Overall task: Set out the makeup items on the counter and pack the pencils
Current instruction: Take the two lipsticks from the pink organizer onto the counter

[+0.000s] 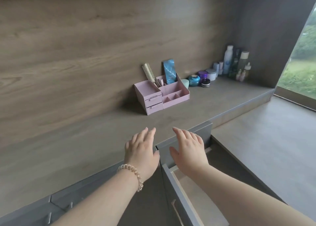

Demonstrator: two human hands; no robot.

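Grey drawer open under R hand; L hand over counter, both palms down, fingers straight, holding nothing.

free: counter open across left and centre of frame | blocked: pink organizer at centre against wood wall; jars and bottles crowd the right-hand corner | lower centre-right: pulled-out drawer juts forward, reachable from above

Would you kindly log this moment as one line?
left hand: open, empty | right hand: open, empty | drawer: open | organizer: on counter
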